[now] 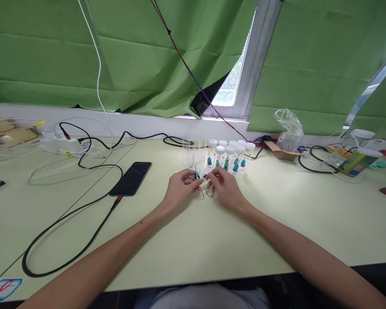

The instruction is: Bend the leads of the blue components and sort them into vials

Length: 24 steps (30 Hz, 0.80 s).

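My left hand is closed in a pinch around a small blue metallic part with a thin wire-like stem pointing up. Close beside it, my right hand has its fingertips pressed together on a tiny dark piece, too small to name. Thin L-shaped metal pieces, like hex keys, show below the fingertips. Just behind the hands stand several clear tubes with white caps, holding blue and green parts with wires. Left of those are clear tubes without caps.
A black phone lies left of my hands, plugged into a looping black cable. Further left is a white power strip. A cardboard box with a plastic bag and a yellow-green labelled container stand to the right.
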Tool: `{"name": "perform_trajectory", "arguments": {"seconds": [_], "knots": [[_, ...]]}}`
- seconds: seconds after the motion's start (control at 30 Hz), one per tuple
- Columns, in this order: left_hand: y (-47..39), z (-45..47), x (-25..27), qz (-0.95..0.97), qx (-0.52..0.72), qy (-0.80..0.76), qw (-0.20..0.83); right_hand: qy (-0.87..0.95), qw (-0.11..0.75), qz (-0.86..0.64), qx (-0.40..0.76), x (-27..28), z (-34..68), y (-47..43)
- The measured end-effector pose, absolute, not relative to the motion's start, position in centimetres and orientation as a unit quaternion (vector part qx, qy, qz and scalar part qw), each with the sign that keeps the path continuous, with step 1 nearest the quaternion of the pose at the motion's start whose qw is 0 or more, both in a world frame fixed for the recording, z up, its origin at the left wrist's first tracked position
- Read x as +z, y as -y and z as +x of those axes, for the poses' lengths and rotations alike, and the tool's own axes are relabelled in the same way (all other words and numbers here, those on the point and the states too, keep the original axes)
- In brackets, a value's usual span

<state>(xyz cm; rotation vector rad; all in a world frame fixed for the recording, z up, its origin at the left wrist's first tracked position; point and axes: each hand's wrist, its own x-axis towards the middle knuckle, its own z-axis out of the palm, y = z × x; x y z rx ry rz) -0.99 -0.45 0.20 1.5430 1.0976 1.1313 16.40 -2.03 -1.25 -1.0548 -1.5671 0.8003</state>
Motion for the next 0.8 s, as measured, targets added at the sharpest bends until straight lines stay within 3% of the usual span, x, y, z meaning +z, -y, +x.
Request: {"name": "perform_trajectory", "arguments": {"seconds": [0.2, 0.37, 0.63, 0.8], "knots": [[0.43, -0.97, -0.17, 0.639, 0.467, -0.435, 0.429, 0.679, 0.533, -0.414, 0.288, -0.95, 16.32, 2.18], [0.48, -0.89, -0.38, 0.646, 0.475, -0.430, 0.415, 0.653, 0.550, -0.410, 0.321, -1.24, 16.54, 2.10], [0.62, -0.85, -0.51, 0.654, 0.469, -0.428, 0.412, 0.694, 0.517, -0.405, 0.295, -0.90, 16.51, 2.64], [0.66, -0.93, -0.52, 0.661, 0.466, -0.425, 0.407, 0.673, 0.518, -0.390, 0.356, -1.20, 16.26, 2.43]]}}
